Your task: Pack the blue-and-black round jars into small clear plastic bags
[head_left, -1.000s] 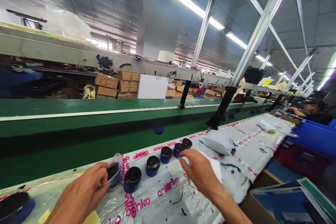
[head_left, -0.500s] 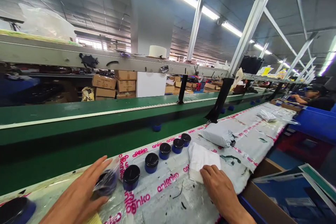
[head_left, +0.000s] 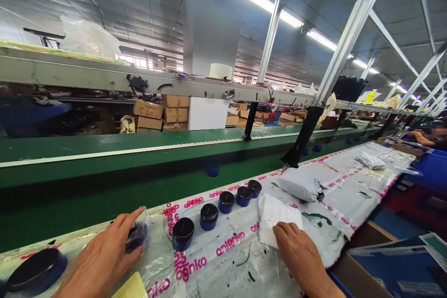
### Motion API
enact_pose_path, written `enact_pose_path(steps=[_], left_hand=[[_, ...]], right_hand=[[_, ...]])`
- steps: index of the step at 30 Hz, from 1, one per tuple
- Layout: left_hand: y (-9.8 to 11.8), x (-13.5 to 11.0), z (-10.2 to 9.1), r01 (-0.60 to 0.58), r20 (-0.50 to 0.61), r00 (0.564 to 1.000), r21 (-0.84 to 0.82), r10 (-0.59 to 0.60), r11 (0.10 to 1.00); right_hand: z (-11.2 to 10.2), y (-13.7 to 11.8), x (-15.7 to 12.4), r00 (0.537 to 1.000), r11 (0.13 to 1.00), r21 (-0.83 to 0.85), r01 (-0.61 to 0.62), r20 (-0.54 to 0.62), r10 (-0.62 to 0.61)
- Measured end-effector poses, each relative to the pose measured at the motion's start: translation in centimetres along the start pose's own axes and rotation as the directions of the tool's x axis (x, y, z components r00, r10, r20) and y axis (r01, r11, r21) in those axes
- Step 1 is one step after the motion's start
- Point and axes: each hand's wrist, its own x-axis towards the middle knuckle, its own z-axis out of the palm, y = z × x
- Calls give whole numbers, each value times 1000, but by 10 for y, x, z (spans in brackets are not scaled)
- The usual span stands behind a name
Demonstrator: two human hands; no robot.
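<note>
My left hand (head_left: 104,249) is at the lower left, its fingers and thumb curled around a round blue jar with a black lid (head_left: 137,237). Clear plastic film covers that jar, and the hand hides part of it. Several similar lidded jars (head_left: 183,233) stand upright in a row along the bench's far edge. One more large-looking jar (head_left: 37,270) sits left of my left wrist. My right hand (head_left: 296,247) has its fingertips closed on the near edge of a stack of thin white sheets or bags (head_left: 275,216), lying on the bench. Yellow paper (head_left: 132,287) lies beside my left hand.
White plastic with pink lettering covers the bench (head_left: 223,260). A white packet (head_left: 296,183) lies beyond the stack. Behind the bench runs a green conveyor (head_left: 167,188) carrying blue jars, with a black-wrapped post (head_left: 303,135). A cardboard box (head_left: 352,265) stands at right; another person sits farther off.
The view has turned slightly left, so the scene sits farther right. My left hand's fingers have closed in around the film-covered jar. My right hand stays at the white stack.
</note>
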Motion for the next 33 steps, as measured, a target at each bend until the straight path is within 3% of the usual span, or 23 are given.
enact_pose_path(steps=[2,4,6,9,13,16,19,22,24,26,28,30,33], left_hand=[[0,0,-1,-19,-31,999,-1,19,1000],[2,-2,-2,-77,-151,986,7,77,997],[8,-4,-5,-168,-284,944,22,167,986],[26,-7,-9,-297,-383,879,22,283,955],[59,-10,-3,-426,-383,833,15,399,904],[85,-11,12,-520,-386,791,-16,475,854],[116,-15,23,-586,-359,789,-192,499,787],[152,-17,25,-504,-181,854,-525,488,686],[172,-16,24,-301,-8,908,-705,418,642],[182,-10,24,-97,101,938,-842,332,530],[181,-3,25,14,135,940,-933,313,359],[170,5,23,33,122,932,-966,342,257],[144,14,12,-27,88,937,-947,338,320]], right_hand=[[-2,0,1,996,990,110,-86,-12,88],[-6,3,4,972,933,274,-235,39,233],[-11,9,9,918,801,449,-396,183,352],[-20,18,18,831,522,648,-554,401,385],[-32,22,26,760,237,743,-626,515,395],[-42,17,30,714,-28,777,-629,591,376],[-53,6,35,724,-185,796,-577,603,336],[-67,-16,44,760,-315,792,-522,600,250],[-78,-38,53,789,-405,764,-502,596,148],[-88,-62,62,816,-474,723,-502,578,18],[-95,-85,73,831,-509,688,-517,546,-106],[-98,-102,86,832,-508,670,-542,514,-209],[-93,-116,108,822,-458,682,-570,471,-321]])
